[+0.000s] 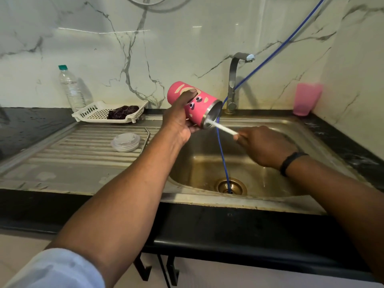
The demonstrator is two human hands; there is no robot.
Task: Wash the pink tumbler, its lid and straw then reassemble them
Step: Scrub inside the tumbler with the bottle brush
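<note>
Back left on the counter (31, 125), a clear plastic bottle (70, 90) upright beside a white slotted tray (91, 113) holding a dark cloth (123, 112), a blue hose (223, 159) dropping into the sink (270, 125) drain, a pink cup (306, 98) far right.

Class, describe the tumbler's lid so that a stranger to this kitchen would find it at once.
Start at the steel sink and look to the ribbed draining board beside it. The lid lies there alone, in front of the white tray. It is the only clear round disc.
</note>
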